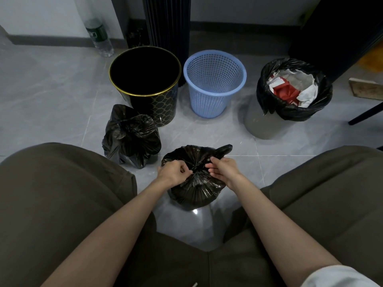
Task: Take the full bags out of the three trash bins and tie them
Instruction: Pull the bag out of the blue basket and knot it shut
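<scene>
bag (196, 195), head view: sits upright on the floor tiles (62, 83) close in front of you, long axis vertical, gathered neck pointing up toward you, one loose ear poking away to the right. your left hand (173, 172) and right hand (222, 169) each pinch plastic at the neck, fingers curled. risk: pull unevenly and the thin film may tear or the knot slip loose. tied bag (130, 137) lies beside the black bin (163, 108); the lined bin (267, 125) is not yet emptied.
</scene>
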The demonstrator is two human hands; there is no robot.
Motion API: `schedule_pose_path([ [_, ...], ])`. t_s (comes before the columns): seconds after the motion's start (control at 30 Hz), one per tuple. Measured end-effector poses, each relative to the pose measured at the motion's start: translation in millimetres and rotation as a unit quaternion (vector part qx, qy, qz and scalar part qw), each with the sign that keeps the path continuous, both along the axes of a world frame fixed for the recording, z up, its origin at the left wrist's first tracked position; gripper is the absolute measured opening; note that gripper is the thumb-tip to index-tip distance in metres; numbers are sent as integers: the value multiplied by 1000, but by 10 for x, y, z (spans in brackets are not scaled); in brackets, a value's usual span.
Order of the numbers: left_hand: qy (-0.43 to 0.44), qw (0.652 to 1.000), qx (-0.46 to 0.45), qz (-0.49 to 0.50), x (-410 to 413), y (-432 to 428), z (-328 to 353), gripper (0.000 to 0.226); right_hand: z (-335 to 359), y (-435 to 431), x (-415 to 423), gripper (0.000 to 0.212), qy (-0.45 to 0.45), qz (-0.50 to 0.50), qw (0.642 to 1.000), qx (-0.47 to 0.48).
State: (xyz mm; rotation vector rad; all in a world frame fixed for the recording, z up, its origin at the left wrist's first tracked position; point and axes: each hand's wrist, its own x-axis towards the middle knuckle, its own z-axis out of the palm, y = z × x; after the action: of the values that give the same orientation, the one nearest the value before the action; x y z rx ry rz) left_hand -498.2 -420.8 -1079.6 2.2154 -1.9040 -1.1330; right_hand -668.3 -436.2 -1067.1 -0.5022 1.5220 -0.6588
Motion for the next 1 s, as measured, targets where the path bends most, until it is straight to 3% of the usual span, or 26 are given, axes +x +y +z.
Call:
schedule_pose_path([
  [0.2,-33,998,-7,-56,-16,0,35,9,-45,37,-23,13,11,-10,1000,18],
  [0.43,-45,997,4,-64,4,1,105,17,-55,77,6,31,-2,-29,999,32],
  [0.6,-27,998,-3,-60,60,-14,76,7,43,46,-69,18,-47,13,999,16],
  [0.67,4,999,12,-37,112,-34,81,5,55,-5,-70,26,46,48,997,-34],
  [0.7,12,999,12,-27,131,-44,94,6,54,-20,-55,35,133,71,985,-87],
  [0.77,15,1000,1,-15,147,-68,130,9,77,-14,6,46,278,122,928,-217],
  [0.83,-3,1000,-16,-17,151,-89,179,14,145,10,76,50,336,192,867,-313],
  [1.0,-55,995,-67,-48,213,-144,268,22,104,45,153,34,432,459,718,-297],
])
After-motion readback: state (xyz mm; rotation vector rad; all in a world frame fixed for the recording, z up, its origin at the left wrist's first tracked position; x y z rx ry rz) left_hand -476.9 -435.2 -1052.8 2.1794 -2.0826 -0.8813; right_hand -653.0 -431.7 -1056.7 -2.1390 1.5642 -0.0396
